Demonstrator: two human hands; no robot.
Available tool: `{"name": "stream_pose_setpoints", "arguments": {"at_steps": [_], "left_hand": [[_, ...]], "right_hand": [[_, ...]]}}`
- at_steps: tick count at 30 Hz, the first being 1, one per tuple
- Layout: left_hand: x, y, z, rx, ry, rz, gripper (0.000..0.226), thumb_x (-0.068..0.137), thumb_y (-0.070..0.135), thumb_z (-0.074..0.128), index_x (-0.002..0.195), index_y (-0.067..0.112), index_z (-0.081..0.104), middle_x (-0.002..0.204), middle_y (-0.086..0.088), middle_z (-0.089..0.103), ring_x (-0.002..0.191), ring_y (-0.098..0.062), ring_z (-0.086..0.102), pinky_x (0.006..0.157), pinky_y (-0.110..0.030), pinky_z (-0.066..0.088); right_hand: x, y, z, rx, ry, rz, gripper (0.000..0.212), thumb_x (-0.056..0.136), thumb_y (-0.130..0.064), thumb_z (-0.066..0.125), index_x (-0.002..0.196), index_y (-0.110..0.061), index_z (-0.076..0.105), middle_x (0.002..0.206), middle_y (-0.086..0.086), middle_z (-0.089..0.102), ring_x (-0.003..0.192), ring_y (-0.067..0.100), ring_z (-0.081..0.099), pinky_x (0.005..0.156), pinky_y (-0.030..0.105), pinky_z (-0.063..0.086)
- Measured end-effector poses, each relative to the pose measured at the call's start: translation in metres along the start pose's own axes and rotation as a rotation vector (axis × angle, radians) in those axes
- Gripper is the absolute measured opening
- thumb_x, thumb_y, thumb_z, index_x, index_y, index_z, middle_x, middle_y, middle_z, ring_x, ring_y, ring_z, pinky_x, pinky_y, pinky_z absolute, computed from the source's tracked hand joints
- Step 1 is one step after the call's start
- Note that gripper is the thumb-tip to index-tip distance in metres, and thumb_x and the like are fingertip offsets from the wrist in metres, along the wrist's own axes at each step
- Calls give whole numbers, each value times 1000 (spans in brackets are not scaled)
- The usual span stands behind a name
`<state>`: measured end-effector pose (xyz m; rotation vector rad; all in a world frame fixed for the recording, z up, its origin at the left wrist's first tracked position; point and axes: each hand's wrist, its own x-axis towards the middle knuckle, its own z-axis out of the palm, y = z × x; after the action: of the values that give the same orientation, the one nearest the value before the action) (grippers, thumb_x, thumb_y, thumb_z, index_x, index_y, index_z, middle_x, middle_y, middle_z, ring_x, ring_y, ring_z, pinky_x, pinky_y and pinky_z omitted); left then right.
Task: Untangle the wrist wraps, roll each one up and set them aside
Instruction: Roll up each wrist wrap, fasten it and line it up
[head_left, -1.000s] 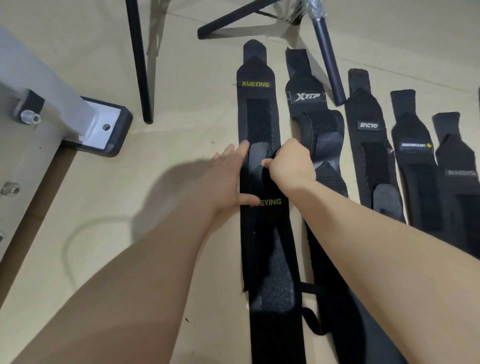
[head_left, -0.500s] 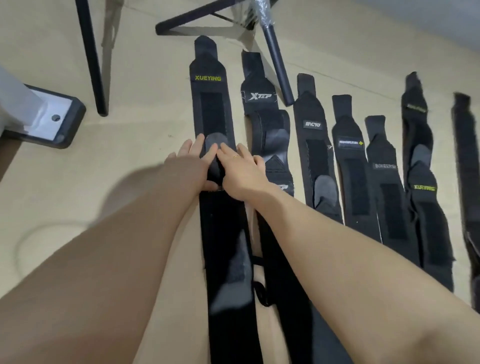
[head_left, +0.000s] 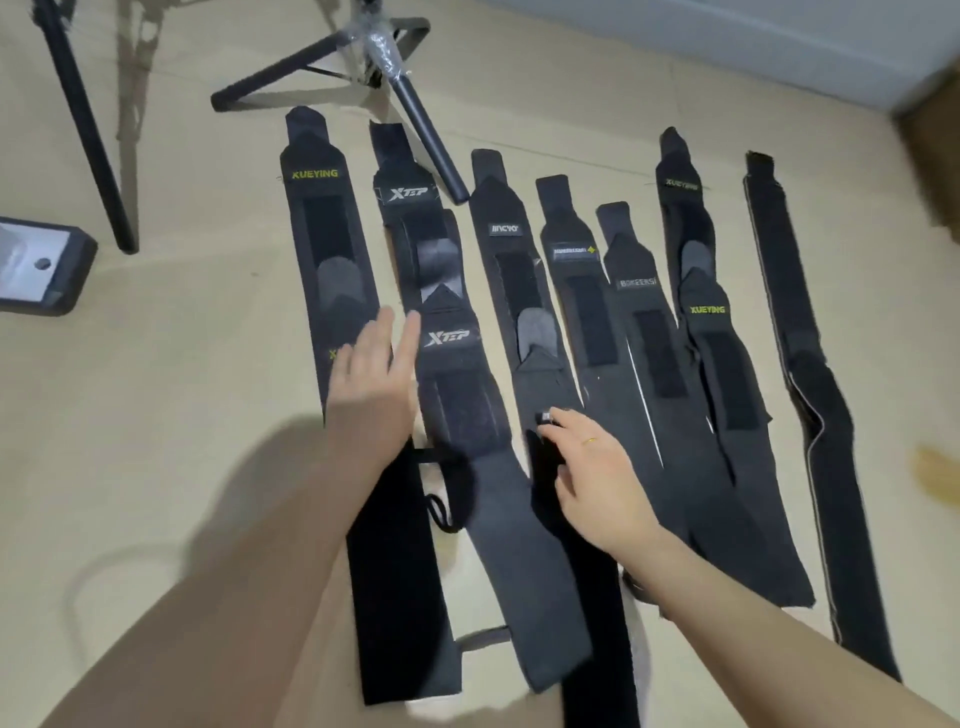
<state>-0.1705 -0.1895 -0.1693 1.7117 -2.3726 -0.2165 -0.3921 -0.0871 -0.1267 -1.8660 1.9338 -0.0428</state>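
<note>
Black fabric wrist wraps lay flat in a row on the beige floor (head_left: 182, 415), running from the upper middle of the frame down toward the lower right. At the far left edge sat a grey block with a dark rim (head_left: 36, 270), and a black tripod leg (head_left: 88, 130) crossed the upper left corner; a second tripod leg (head_left: 426, 140) angled down from the top centre, its tip just beside the wraps.

The leftmost wrap, the XUEYING wrap (head_left: 324, 234), stretched down the frame, two wraps overlapping along its length. The left hand (head_left: 374, 374) lay on its middle with fingers (head_left: 408, 338) straight and slightly apart, pressing flat, gripping nothing. Just to its right lay the XTEP wrap (head_left: 452, 364), also a doubled pair, with a thin thumb loop (head_left: 441, 512) trailing beside its lower part.

Next came the third wrap (head_left: 511, 280) with a small white label. The right hand (head_left: 597, 467), a ring on one finger, hovered over its lower stretch, fingers curled; the thumb and forefinger seemed to pinch a small tab there, though blur left that uncertain. Further right lay a BOKEERSI wrap (head_left: 644, 332), a second yellow-lettered pair (head_left: 711, 338), and, apart at the right, a long plain strap (head_left: 810, 389).
</note>
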Motion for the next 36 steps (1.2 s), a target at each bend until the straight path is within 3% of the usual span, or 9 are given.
{"name": "stream_pose_setpoints", "arguments": {"at_steps": [4, 8, 13, 18, 22, 26, 30, 33, 36], "left_hand": [[-27, 81, -6, -183, -112, 353, 81, 69, 14, 72, 140, 9, 32, 139, -18, 48, 122, -34, 52, 98, -44, 44], [-40, 122, -11, -207, -244, 320, 82, 83, 31, 64, 147, 7, 19, 146, -16, 40, 132, -31, 43, 108, -43, 34], [-30, 157, -28, -93, -333, 242, 71, 99, 43, 36, 150, 15, -4, 159, -3, -5, 146, -18, -3, 117, -28, -1], [-24, 205, -35, 28, -368, 190, 68, 99, 47, 32, 151, 10, 8, 159, -8, -1, 146, -22, 2, 118, -32, 5], [-22, 245, -30, 162, -417, 318, 70, 99, 48, 29, 151, 10, 3, 159, -9, -3, 146, -23, 4, 119, -33, 7], [-33, 274, -17, 263, -450, 297, 68, 99, 48, 25, 151, 12, 0, 159, -7, -1, 145, -23, 7, 118, -36, 8], [-48, 283, 6, 338, -582, 171, 59, 100, 48, 21, 151, 21, 8, 159, -4, -4, 146, -23, 4, 117, -42, -1], [-48, 276, 17, 402, -673, 183, 62, 99, 50, 24, 151, 26, -1, 159, -3, -9, 146, -25, 0, 116, -44, -5], [-32, 268, 20, 410, -678, 116, 76, 93, 58, 36, 151, 28, -4, 159, -3, -12, 146, -24, -3, 114, -47, -10]], "right_hand": [[-24, 27, -8, -101, -8, -50, 69, 80, 0, 55, 144, -4, 33, 149, 12, 36, 136, 31, 36, 112, 39, 26], [-34, 40, -20, -111, 135, -58, 69, 84, -10, 60, 145, -4, 29, 136, 8, 52, 124, 25, 49, 98, 40, 39], [-44, 71, -41, -170, 155, -70, 65, 93, -22, 51, 149, -9, 21, 148, 5, 38, 137, 22, 35, 110, 39, 24], [-63, 122, -76, -96, 151, 85, 64, 98, -26, 40, 151, -13, 7, 157, 2, 18, 143, 17, 17, 115, 37, 13], [-73, 174, -103, -222, 93, 71, 64, 98, -26, 39, 151, -10, 7, 159, 7, 6, 144, 21, 14, 115, 36, 16], [-85, 188, -90, -38, 26, 123, 53, 99, -24, 37, 148, -10, 21, 158, 5, 13, 143, 22, 18, 111, 36, 27], [-72, 187, -46, 83, -92, -78, 44, 100, -16, 37, 142, -5, 37, 153, 11, 29, 138, 28, 31, 108, 33, 30], [-30, 187, -40, 214, -171, 24, 47, 101, -23, 35, 145, -9, 30, 157, 9, 18, 143, 23, 18, 111, 28, 17], [13, 185, -51, 323, -193, 163, 51, 97, -28, 42, 143, -9, 29, 149, 14, 28, 137, 29, 26, 106, 37, 29]]}}
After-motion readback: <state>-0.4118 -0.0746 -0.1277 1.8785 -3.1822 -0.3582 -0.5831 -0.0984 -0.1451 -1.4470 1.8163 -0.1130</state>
